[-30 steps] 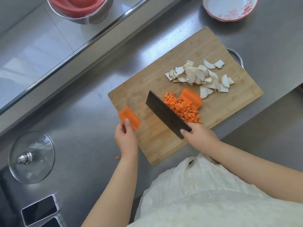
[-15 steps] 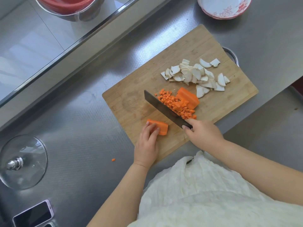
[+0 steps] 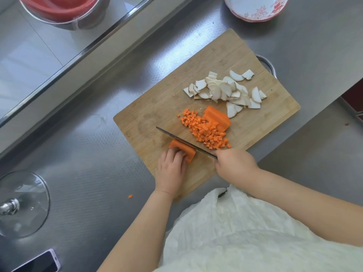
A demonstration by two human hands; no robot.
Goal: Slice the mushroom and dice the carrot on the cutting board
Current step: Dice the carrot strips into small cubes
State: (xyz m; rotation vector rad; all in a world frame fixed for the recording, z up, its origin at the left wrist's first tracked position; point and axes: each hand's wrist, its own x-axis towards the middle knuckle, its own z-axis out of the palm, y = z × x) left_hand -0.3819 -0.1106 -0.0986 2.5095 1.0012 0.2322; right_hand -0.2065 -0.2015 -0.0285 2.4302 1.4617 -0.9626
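Two bare hands work at the near edge of the cutting board (image 3: 157, 107), which lies askew on a steel counter (image 3: 88, 154). The left hand (image 3: 170, 169) reaches in from the board's near side, forearm running straight back toward the body, fingers curled down together and pressing a carrot piece (image 3: 183, 149) onto the wood at the board's near edge. The right hand (image 3: 233, 163) comes in from the board's right, forearm angled across a white garment (image 3: 245, 232), its fingers wrapped tight around the handle of a cleaver (image 3: 182, 141). The blade stands on edge, resting across the far side of the held carrot piece. Toward the board's middle sits a heap of diced carrot (image 3: 206, 132), touching a second uncut carrot chunk (image 3: 217, 117). Mushroom slices (image 3: 224, 89) are piled toward the board's far right corner. One carrot cube (image 3: 130, 196) lies on the counter off the board's near left side.
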